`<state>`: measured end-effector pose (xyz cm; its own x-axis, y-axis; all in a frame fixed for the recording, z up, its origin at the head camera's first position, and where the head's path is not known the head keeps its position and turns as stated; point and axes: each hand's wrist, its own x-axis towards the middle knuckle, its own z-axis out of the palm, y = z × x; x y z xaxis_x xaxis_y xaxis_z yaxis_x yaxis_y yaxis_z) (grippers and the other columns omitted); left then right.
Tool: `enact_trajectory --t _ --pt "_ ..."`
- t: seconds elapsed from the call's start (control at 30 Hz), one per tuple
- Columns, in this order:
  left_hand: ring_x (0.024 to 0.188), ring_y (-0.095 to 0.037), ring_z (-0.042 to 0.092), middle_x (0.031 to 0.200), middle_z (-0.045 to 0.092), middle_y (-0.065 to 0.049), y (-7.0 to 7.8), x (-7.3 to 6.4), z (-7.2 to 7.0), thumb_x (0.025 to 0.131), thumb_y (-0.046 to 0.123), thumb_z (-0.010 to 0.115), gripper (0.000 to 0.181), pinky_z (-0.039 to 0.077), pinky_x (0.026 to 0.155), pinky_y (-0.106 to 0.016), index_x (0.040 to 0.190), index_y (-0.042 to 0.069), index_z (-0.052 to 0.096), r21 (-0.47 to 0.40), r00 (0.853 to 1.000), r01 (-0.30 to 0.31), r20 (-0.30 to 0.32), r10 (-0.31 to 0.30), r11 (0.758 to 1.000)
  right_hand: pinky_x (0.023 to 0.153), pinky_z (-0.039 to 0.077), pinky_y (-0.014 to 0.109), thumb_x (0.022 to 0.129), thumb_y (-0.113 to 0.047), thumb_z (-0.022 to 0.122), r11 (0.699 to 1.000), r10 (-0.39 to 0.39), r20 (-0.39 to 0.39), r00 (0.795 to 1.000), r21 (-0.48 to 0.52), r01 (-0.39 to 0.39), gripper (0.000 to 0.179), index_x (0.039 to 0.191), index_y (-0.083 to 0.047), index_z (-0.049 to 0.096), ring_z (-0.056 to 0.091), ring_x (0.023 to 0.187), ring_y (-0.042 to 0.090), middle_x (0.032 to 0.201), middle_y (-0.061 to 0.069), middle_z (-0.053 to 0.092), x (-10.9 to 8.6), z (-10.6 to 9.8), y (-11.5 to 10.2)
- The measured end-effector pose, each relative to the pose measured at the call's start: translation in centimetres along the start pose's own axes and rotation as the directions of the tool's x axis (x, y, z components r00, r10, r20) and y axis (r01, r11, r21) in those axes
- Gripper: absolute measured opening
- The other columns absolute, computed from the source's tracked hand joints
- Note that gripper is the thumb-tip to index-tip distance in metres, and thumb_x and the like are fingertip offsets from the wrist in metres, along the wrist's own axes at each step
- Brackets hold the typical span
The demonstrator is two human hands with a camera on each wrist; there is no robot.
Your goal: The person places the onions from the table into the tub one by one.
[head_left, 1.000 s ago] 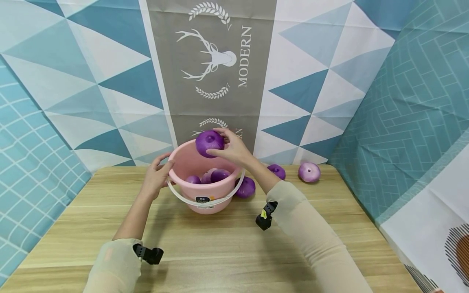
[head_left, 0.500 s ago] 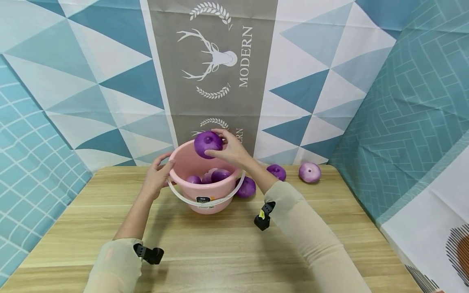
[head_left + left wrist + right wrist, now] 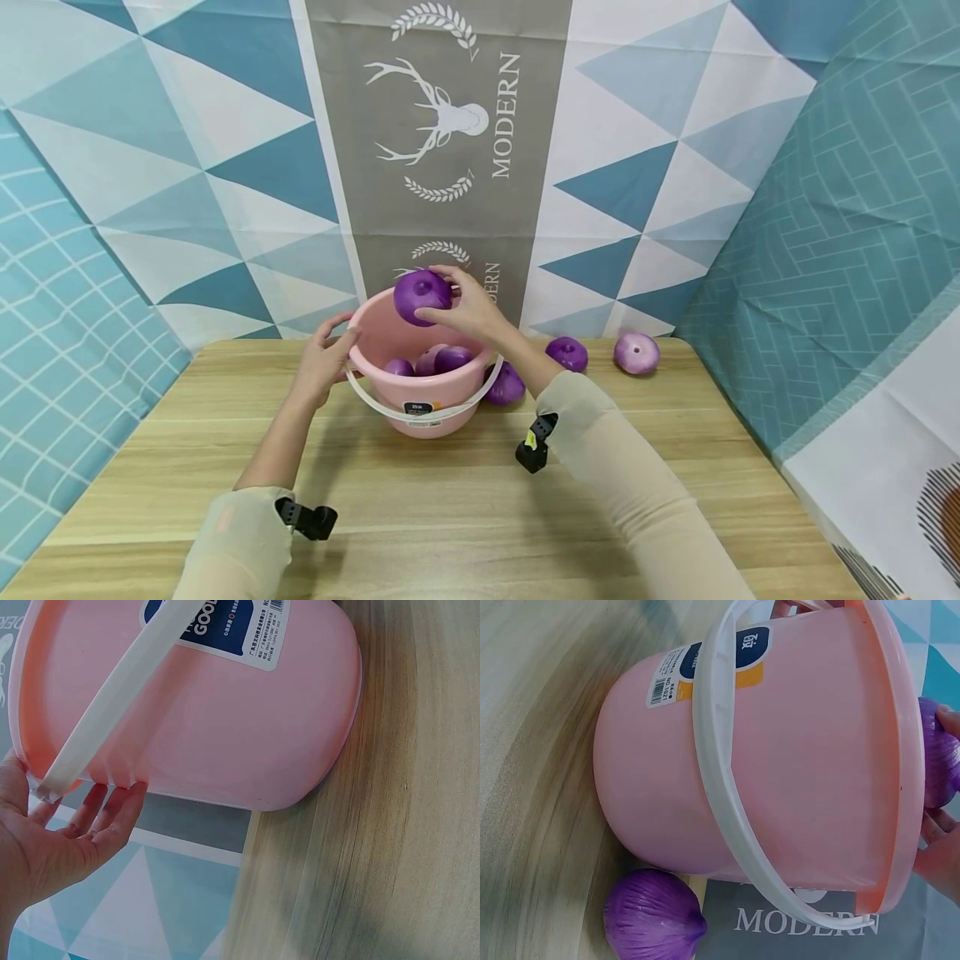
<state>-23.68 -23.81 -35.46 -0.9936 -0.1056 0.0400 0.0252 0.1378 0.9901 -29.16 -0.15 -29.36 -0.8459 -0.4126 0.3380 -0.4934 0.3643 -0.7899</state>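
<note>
A pink bucket (image 3: 393, 390) stands on the table, its white handle (image 3: 487, 385) hanging down in front. My left hand (image 3: 321, 358) grips the bucket's rim at the left. The left wrist view shows its thumb at the rim and its fingers (image 3: 124, 810) against the outer wall. Above the bucket's mouth, my right hand (image 3: 480, 312) holds a purple onion (image 3: 420, 296) between thumb and fingers. In the right wrist view, the bucket's rim partly hides this held onion (image 3: 937, 761). Several onions (image 3: 453, 359), purple and paler, lie inside the bucket.
Against the bucket's right side sits another purple onion (image 3: 506, 387), partly covered by the handle and bucket. Farther right along the table's back edge lie a purple onion (image 3: 567, 354) and a pale one (image 3: 637, 354). A patterned cloth backdrop (image 3: 622, 192) rises right behind the table (image 3: 450, 517).
My right hand has shifted slightly left with the onion, still over the bucket's mouth. My left hand keeps its place on the rim.
</note>
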Motion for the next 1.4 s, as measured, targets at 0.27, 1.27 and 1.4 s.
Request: enact_trajectory --t 0.27,1.27,1.4 --pt "0.073 -0.006 0.064 0.133 0.040 -0.029 0.0 0.0 0.0 0.095 0.037 0.050 0.060 0.060 0.064 -0.026 0.146 0.014 0.029 0.000 1.000 0.003 0.000 -0.003 1.000 0.093 0.051 0.030 0.075 -0.024 0.079 1.000 0.015 -0.008 1.000 -0.008 -0.015 0.068 0.135 -0.016 0.046 0.051 0.110 0.021 0.121 0.009 0.054 0.2 0.3 0.0" --pt "0.066 -0.001 0.061 0.131 0.041 -0.028 0.0 -0.1 0.0 0.095 0.035 0.051 0.058 0.059 0.061 -0.024 0.145 0.015 0.030 -0.015 1.000 0.013 -0.011 -0.013 1.000 0.098 0.048 0.032 0.078 -0.025 0.077 0.999 0.000 0.062 0.998 0.040 -0.003 0.072 0.139 -0.013 0.041 0.049 0.117 0.023 0.131 0.008 0.051 0.5 2.6 0.0" --pt "0.068 -0.003 0.061 0.132 0.040 -0.029 0.0 -0.1 0.0 0.095 0.035 0.051 0.058 0.060 0.062 -0.024 0.146 0.015 0.030 -0.014 1.000 0.011 -0.008 -0.011 1.000 0.098 0.048 0.032 0.078 -0.024 0.077 0.999 -0.012 0.066 0.998 0.031 0.010 0.071 0.138 -0.012 0.041 0.050 0.116 0.022 0.131 0.008 0.052 0.5 2.8 -0.1"
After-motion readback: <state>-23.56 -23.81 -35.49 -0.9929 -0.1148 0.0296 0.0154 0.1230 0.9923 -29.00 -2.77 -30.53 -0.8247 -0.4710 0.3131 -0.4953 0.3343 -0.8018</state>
